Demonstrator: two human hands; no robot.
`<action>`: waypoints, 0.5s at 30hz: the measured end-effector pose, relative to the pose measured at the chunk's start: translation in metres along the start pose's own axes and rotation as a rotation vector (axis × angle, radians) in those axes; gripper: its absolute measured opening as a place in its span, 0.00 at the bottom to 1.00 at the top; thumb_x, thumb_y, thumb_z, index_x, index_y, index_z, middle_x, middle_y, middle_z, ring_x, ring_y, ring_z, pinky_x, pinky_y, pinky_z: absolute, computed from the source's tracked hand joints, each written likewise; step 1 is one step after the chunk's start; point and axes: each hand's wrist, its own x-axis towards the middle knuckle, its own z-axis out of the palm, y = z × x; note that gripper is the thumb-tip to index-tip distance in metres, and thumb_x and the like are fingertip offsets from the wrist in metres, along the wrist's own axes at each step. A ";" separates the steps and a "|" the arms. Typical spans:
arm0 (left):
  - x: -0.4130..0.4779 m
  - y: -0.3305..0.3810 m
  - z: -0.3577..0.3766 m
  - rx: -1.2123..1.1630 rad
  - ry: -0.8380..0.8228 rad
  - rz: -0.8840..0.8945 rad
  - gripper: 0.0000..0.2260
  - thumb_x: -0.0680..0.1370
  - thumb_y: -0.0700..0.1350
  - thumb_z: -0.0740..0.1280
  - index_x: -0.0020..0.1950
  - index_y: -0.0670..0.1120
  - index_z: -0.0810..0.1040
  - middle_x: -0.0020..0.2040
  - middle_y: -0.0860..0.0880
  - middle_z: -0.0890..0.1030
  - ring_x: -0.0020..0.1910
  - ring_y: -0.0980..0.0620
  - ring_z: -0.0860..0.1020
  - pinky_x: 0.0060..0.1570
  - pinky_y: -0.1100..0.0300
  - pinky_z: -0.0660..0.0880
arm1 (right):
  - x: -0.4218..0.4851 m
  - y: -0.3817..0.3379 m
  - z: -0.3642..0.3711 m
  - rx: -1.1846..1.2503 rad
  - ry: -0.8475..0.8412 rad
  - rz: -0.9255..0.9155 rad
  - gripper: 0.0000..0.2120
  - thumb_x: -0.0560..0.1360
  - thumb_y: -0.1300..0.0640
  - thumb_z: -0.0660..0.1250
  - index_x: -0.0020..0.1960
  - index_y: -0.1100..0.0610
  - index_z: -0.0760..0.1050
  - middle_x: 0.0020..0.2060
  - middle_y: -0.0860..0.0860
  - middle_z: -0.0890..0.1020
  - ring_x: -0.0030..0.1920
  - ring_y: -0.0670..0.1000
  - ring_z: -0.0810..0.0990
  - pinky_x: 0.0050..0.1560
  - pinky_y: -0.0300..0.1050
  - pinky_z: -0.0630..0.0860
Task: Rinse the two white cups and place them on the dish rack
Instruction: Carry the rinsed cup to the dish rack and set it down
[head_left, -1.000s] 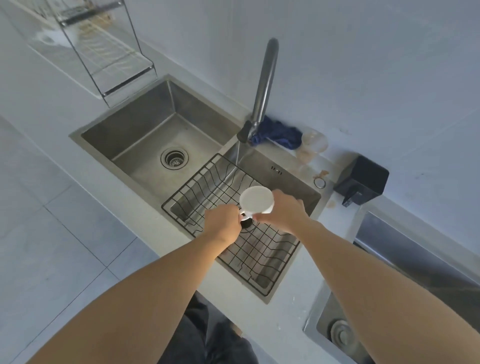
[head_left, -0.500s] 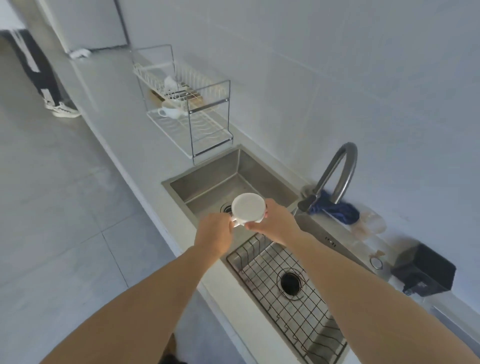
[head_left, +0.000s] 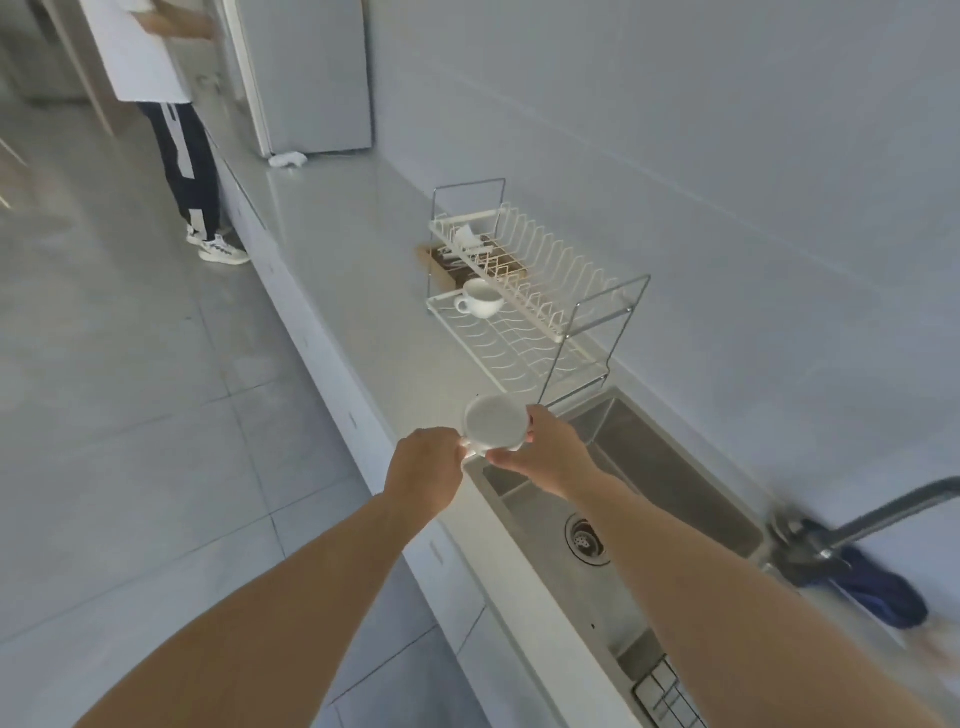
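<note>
Head view, looking down along a kitchen counter. Fingers of the left hand (head_left: 425, 466) are curled shut at the handle side of a white cup (head_left: 494, 429); those of the right hand (head_left: 545, 453) wrap its opposite wall. Held by both hands, the cup hangs upside down, base uppermost, above the near corner of the steel sink (head_left: 670, 467), just short of the dish rack (head_left: 540, 322). A second white cup (head_left: 481, 298) sits upright on the rack's lower tier. Faucet (head_left: 878, 519) and blue cloth (head_left: 883, 592) lie at right.
</note>
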 end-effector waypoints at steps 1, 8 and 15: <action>0.009 -0.011 -0.009 -0.003 0.000 -0.013 0.12 0.81 0.43 0.59 0.44 0.47 0.81 0.37 0.50 0.81 0.35 0.48 0.78 0.34 0.58 0.69 | 0.013 -0.011 0.004 -0.010 -0.003 -0.004 0.36 0.64 0.41 0.78 0.66 0.52 0.71 0.54 0.48 0.81 0.54 0.51 0.81 0.54 0.53 0.80; 0.069 -0.063 -0.048 0.025 -0.002 -0.067 0.11 0.80 0.41 0.58 0.40 0.46 0.76 0.36 0.48 0.79 0.36 0.45 0.78 0.33 0.56 0.70 | 0.091 -0.061 0.026 -0.010 -0.025 -0.046 0.37 0.66 0.41 0.79 0.68 0.55 0.70 0.57 0.51 0.81 0.57 0.54 0.81 0.57 0.55 0.79; 0.137 -0.090 -0.043 0.032 -0.024 -0.044 0.12 0.81 0.43 0.59 0.42 0.46 0.79 0.37 0.47 0.80 0.37 0.44 0.78 0.35 0.55 0.73 | 0.163 -0.062 0.039 0.030 -0.028 -0.030 0.36 0.65 0.42 0.80 0.66 0.54 0.71 0.56 0.51 0.82 0.57 0.54 0.80 0.57 0.55 0.78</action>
